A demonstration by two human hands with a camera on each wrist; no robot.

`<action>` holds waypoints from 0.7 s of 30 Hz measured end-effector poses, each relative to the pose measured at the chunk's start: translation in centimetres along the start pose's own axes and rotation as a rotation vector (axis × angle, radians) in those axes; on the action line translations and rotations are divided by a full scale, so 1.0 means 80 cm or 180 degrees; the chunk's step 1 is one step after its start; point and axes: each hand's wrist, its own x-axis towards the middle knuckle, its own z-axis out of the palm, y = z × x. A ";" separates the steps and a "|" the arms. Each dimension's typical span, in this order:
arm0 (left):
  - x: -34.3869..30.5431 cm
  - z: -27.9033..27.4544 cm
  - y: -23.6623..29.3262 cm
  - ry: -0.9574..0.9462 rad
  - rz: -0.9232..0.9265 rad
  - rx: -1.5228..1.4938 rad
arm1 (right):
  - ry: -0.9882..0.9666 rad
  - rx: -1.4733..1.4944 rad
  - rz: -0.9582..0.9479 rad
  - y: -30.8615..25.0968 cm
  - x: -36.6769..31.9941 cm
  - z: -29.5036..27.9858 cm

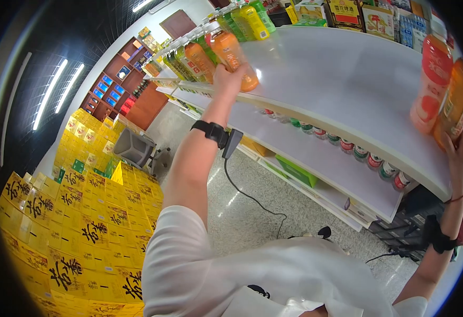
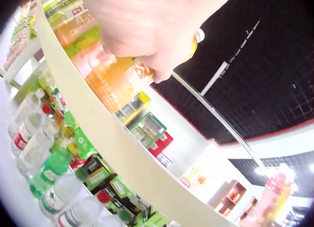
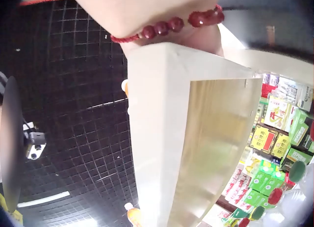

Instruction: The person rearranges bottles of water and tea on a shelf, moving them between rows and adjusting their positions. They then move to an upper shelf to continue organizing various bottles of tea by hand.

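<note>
On the top shelf (image 1: pixel 316 68), my left hand (image 1: pixel 229 79) grips the lower part of an orange drink bottle (image 1: pixel 226 47), thumb and fingers curled round it. This bottle stands at the near end of a row of drink bottles (image 1: pixel 197 61). In the left wrist view the left hand (image 2: pixel 142 28) covers part of the same bottle (image 2: pixel 115 82). At the shelf's far right, my right hand (image 1: pixel 456 150) holds another orange drink bottle (image 1: pixel 459 95) low on its body. A pink drink bottle (image 1: pixel 432 79) stands right beside it.
A lower shelf (image 1: pixel 342 164) carries several capped bottles (image 1: pixel 345 143). Drink cartons (image 1: pixel 345 13) line the back of the top shelf. Stacked yellow boxes (image 1: pixel 94 232) and an office chair (image 1: pixel 134 148) are at the left. A black cable (image 1: pixel 252 198) hangs from the left wrist camera to the floor.
</note>
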 end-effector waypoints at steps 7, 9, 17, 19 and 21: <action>-0.090 0.078 0.112 -0.0874 0.0529 -0.0698 | 0.0044 0.0588 -0.0053 -0.037 -0.004 0.016; -0.122 0.097 0.157 -0.1021 0.0471 -0.0882 | -0.0005 0.1106 -0.0020 -0.051 -0.007 0.018; -0.177 0.165 0.249 -0.1206 0.0514 -0.1058 | 0.0232 0.0231 -0.0106 -0.088 -0.016 0.009; -0.182 0.177 0.255 -0.1247 0.0570 -0.1251 | 0.0307 0.0055 -0.0275 -0.085 -0.016 0.008; -0.183 0.186 0.261 -0.1236 0.0582 -0.1228 | 0.0311 0.0081 -0.0302 -0.086 -0.017 0.006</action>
